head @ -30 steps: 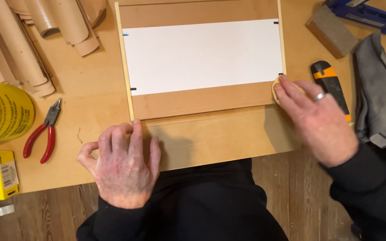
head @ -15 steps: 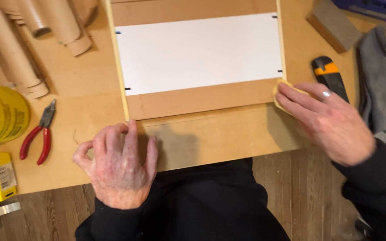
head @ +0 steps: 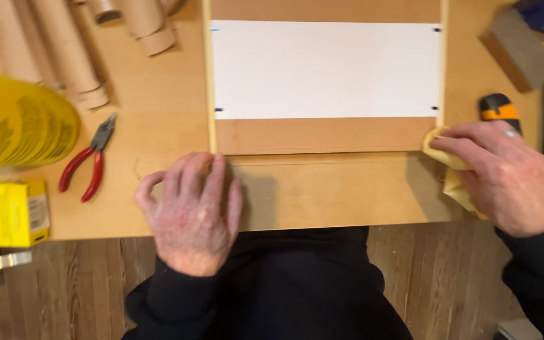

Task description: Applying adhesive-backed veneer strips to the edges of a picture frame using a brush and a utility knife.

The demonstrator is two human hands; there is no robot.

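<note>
Head view: a wooden workbench (head: 347, 195) is seen from above, with a brown framed board (head: 322, 135) — a white sheet (head: 325, 69) fixed to it — lying at its middle. Cardboard tubes (head: 64, 56) are stacked at the far left, beside a yellow tape roll (head: 14, 119). The left hand (head: 193, 211) is laid flat, fingers together, at the board's near left corner. The right hand (head: 505, 176) is closed on a folded yellow cloth (head: 451, 167) pressed at the near right corner — just beside an orange-and-black utility knife (head: 498, 108). Red-handled pliers (head: 89, 160) lie to the left.
</note>
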